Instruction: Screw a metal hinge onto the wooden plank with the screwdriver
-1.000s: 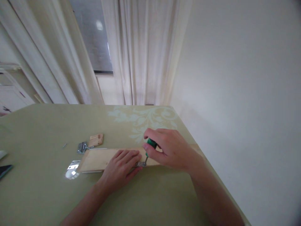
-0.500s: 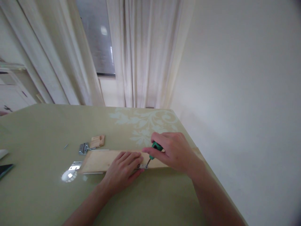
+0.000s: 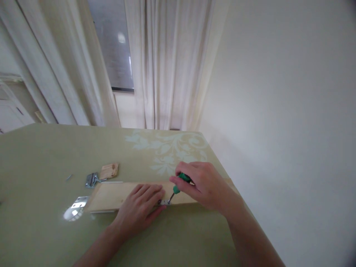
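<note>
A pale wooden board (image 3: 108,195) lies flat across the table. My left hand (image 3: 140,209) grips it, fingers over the top and thumb along the near edge. Beside those fingertips a small metal plate with holes (image 3: 164,202), perhaps a hinge leaf, sits at the board's near edge. In my right hand (image 3: 201,185) is a screwdriver with a green handle (image 3: 176,189). It tilts, its tip down at the right end of the plate; any screw under the tip is too small to make out.
Left of the board lie a metal hinge (image 3: 91,180), a small wooden block (image 3: 109,170) and a thin screw or nail (image 3: 69,177). A shiny plate with holes (image 3: 80,202) shows by the board's left end. The green table (image 3: 44,155) meets a white wall (image 3: 278,111) on the right.
The whole view has shifted, so the table items appear lower and farther left. The screwdriver tip stays on the plate, while my right fingers have shifted slightly around the handle.
</note>
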`<act>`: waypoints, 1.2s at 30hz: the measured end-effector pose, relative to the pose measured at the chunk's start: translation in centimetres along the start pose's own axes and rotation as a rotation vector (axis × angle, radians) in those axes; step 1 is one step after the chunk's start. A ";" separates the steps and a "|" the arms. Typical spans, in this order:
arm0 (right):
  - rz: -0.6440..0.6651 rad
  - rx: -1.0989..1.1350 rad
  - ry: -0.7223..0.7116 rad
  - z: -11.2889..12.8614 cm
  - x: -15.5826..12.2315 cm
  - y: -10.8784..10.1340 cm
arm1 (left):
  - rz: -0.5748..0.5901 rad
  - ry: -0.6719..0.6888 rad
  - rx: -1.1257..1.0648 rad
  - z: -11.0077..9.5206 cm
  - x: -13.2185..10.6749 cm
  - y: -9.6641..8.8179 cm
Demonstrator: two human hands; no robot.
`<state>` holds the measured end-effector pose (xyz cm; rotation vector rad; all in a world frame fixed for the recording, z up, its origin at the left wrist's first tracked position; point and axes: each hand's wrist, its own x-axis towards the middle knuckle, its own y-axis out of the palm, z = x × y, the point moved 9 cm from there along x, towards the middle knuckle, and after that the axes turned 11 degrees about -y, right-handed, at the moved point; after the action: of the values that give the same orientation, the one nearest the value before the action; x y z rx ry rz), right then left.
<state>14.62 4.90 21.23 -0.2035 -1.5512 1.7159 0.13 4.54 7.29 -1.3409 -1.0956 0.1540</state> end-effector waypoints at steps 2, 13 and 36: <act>0.022 0.090 -0.115 1.4 0.2 0.1 | 0.009 0.000 -0.011 -0.1 0.0 0.0; 0.022 -0.011 -0.077 1.2 0.3 0.1 | 0.011 -0.005 -0.011 0.1 0.0 0.0; 0.027 -0.110 0.231 -0.9 -0.3 -0.8 | 0.006 -0.007 -0.012 -0.1 -0.1 0.0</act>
<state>15.77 5.35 21.64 -0.4646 -1.4772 1.5679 0.11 4.39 7.28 -1.3557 -1.1000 0.1568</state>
